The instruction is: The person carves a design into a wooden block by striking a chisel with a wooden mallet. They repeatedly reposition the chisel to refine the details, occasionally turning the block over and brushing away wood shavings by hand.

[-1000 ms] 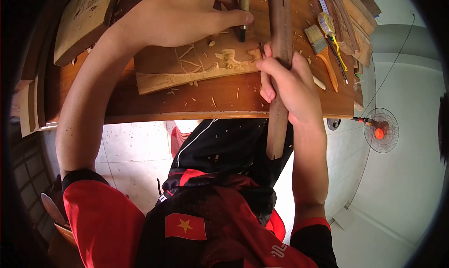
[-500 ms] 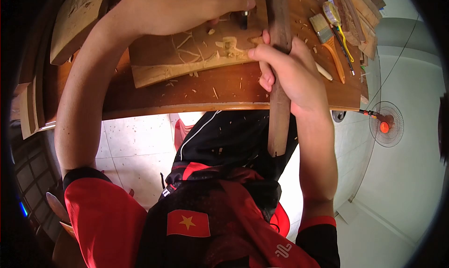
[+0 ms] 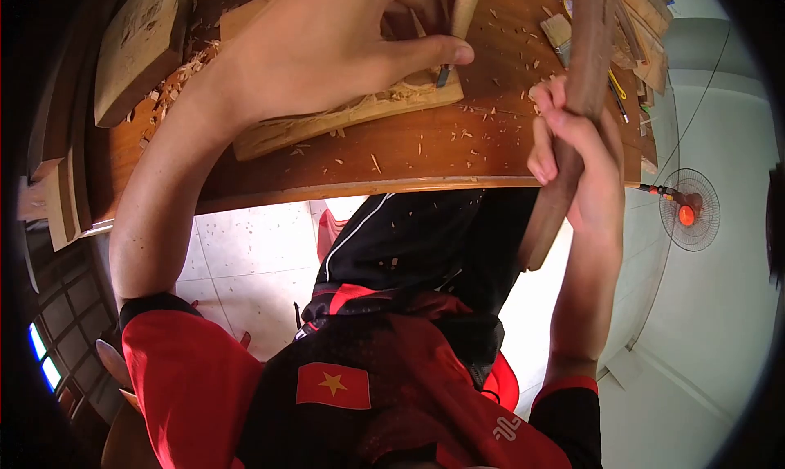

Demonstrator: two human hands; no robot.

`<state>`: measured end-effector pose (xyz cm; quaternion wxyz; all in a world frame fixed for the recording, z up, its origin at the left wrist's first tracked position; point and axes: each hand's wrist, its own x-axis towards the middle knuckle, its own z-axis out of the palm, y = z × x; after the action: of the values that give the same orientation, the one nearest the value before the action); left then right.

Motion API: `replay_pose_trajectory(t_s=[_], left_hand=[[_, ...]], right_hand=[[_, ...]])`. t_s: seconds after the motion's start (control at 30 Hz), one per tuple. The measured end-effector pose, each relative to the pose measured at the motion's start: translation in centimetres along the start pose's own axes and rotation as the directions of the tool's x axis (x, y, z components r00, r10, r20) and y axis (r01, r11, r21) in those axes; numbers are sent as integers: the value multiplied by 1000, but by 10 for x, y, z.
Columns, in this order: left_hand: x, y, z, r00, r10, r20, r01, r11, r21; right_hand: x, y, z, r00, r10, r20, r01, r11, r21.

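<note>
My left hand (image 3: 327, 64) is closed around a chisel (image 3: 466, 9) with a pale wooden handle. The dark blade tip stands at the right end of a carved wooden board (image 3: 274, 138), which my hand and forearm partly cover. My right hand (image 3: 590, 154) grips a long dark wooden bar (image 3: 590, 48), held tilted to the right of the board and apart from the chisel. The bar's lower end hangs past the table edge above my leg, and its upper end leaves the view.
Wood chips lie over the brown table (image 3: 392, 162). A thick wooden block (image 3: 143, 48) sits at the left. On the right are a paintbrush (image 3: 558, 35), partly hidden by the bar, and stacked wood pieces (image 3: 646, 27). A fan (image 3: 688, 211) stands beyond the table.
My right hand has carried the wooden bar to the right, away from the board, and tilted it. My left hand and the chisel have come lower and slightly right, to the board's right end.
</note>
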<state>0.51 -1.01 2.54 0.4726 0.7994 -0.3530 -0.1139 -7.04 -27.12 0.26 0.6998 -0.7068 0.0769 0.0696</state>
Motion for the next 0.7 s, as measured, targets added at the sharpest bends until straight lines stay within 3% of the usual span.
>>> replay_pose_trajectory(t_s=[0.13,0.27,0.37,0.43,0.5,0.6,0.7], left_hand=[[2,-32,17,973,201,-114,-187,974,128],[0,-30,18,985,136,-105,-120,982,149],[1,7,6,999,-44,2,43,977,207],[0,10,10,999,-33,-42,43,965,259],[-9,-14,34,956,189,-224,-103,933,345],[-13,-11,36,951,176,-254,-54,904,423],[-10,-15,40,950,109,-294,-18,955,297]], right_hand=[[-17,-5,-19,993,-89,83,103,975,-199],[-25,-6,-29,977,-191,96,212,918,-336],[-29,-15,-40,979,-142,143,190,887,-421],[-32,-22,-40,969,-192,156,245,831,-499],[-34,-30,-37,938,-296,180,344,729,-592],[-32,-44,-35,851,-443,281,496,507,-705],[-15,-59,-41,666,-558,494,668,152,-729]])
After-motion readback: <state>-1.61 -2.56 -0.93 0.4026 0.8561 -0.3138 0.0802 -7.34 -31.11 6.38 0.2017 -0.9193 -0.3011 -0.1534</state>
